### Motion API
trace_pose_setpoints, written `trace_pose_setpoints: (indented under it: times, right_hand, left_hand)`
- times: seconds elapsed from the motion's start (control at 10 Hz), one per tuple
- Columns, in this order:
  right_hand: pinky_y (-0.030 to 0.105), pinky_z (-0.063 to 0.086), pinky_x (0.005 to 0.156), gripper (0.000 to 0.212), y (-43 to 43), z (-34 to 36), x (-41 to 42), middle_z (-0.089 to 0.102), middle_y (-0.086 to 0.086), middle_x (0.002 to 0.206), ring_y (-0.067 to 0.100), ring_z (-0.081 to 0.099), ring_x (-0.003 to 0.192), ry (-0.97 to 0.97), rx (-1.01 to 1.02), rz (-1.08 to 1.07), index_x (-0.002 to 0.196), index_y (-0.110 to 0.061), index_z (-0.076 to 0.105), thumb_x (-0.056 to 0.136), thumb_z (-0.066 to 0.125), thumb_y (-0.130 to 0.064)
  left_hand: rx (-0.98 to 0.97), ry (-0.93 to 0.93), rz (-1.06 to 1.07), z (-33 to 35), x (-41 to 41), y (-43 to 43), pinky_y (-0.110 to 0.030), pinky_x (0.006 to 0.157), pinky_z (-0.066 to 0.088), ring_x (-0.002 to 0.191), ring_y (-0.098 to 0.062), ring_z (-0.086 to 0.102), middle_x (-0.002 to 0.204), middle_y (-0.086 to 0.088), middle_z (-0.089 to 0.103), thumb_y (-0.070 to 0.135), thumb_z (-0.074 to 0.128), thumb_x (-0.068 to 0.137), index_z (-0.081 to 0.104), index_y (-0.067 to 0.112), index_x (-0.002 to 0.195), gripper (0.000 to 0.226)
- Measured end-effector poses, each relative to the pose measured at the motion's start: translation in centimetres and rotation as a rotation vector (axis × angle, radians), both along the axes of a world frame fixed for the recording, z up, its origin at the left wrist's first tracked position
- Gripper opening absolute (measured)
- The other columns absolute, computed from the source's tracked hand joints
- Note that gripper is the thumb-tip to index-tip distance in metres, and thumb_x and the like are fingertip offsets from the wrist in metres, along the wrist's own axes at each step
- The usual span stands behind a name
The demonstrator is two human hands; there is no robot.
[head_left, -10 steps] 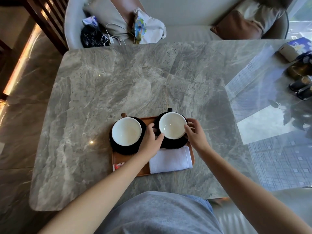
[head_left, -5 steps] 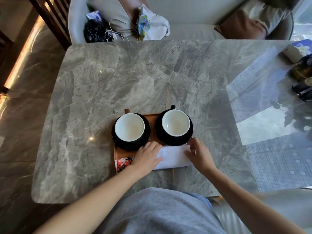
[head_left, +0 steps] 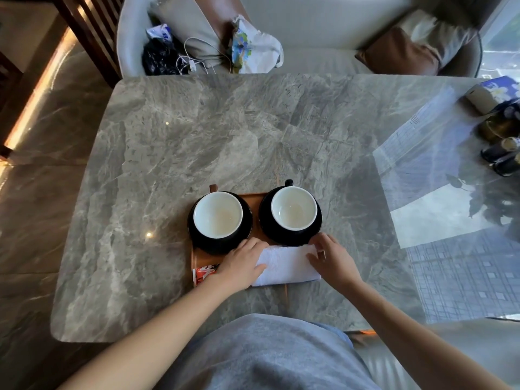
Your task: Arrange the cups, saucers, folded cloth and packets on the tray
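Hands are set apart on a white folded cloth (head_left: pixel 284 266), one at each end. The left hand (head_left: pixel 243 263) is laid over the cloth's left end with its fingers fairly straight. The right hand (head_left: pixel 332 260) is placed at the cloth's far right corner with bent fingers and the thumb on the fabric; whether the cloth is pinched there cannot be told.

The cloth is spread along the near right part of a brown rectangular wooden tray (head_left: pixel 255 220), which is placed near the middle of the near edge of the grey marble counter (head_left: pixel 197 136). Part of a red and white printed packet (head_left: pixel 205 273) is seen at the tray's near left corner, just beside the left wrist.

Two round black saucers are set side by side along the tray's far edge, close together. A white-lined cup with a brown handle (head_left: pixel 218 215) is carried upright on the left black saucer (head_left: pixel 202 243), and a white-lined cup with a black handle (head_left: pixel 294 208) on the right black saucer (head_left: pixel 266 229). Both handles are pointed at the counter's far edge.

Dark bottles (head_left: pixel 503 159) and a pale box (head_left: pixel 484 95) are seen at the counter's right edge.
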State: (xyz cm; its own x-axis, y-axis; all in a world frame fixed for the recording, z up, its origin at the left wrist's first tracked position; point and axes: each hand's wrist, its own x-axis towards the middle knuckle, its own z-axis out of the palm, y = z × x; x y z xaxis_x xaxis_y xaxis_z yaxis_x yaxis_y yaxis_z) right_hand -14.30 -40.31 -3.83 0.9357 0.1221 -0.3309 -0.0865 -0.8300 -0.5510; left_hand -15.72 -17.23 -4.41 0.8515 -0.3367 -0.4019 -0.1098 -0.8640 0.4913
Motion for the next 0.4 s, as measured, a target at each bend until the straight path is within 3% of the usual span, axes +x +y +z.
trace_pose_setpoints:
  times: [0.1,0.2,0.3,0.4]
  right_hand:
    - [0.030,0.047,0.060,0.020,0.4,2.1,-0.2,0.059,-0.011,0.101,0.013,0.057,0.090,-0.237,-0.045,0.011,0.104,-0.028,0.055,0.085,0.058,-0.022]
    - [0.030,0.052,0.068,0.028,1.7,5.4,0.5,0.059,-0.011,0.112,0.014,0.056,0.103,-0.438,0.011,0.052,0.113,-0.027,0.055,0.086,0.059,-0.022]
    - [0.034,0.034,0.107,0.057,3.9,8.3,3.2,0.039,-0.005,0.148,0.019,0.032,0.136,-0.511,0.045,0.170,0.143,-0.026,0.032,0.091,0.054,-0.031]
    - [0.040,0.003,0.120,0.069,6.3,12.0,6.3,-0.007,-0.011,0.159,0.014,-0.010,0.147,-0.535,-0.058,0.282,0.150,-0.035,-0.003,0.095,0.038,-0.048]
  left_hand:
    - [-0.132,0.075,0.025,1.1,0.7,0.7,-0.030,0.107,0.032,0.134,-0.014,0.032,0.145,0.004,0.036,0.030,0.049,0.092,0.035,0.019,0.140,0.051]
    - [-0.278,0.080,0.094,3.6,2.0,1.4,-0.026,0.114,0.019,0.143,-0.011,0.019,0.155,0.006,0.023,0.034,0.049,0.093,0.025,0.023,0.146,0.059]
    - [-0.249,-0.102,0.110,6.9,4.3,2.3,-0.034,0.120,0.003,0.145,-0.006,-0.005,0.159,0.011,-0.003,0.040,0.044,0.094,0.002,0.027,0.149,0.071]
    - [-0.098,-0.453,0.070,11.1,6.2,3.5,-0.039,0.117,-0.012,0.141,-0.003,-0.023,0.156,0.014,-0.020,0.043,0.041,0.093,-0.014,0.032,0.146,0.077]
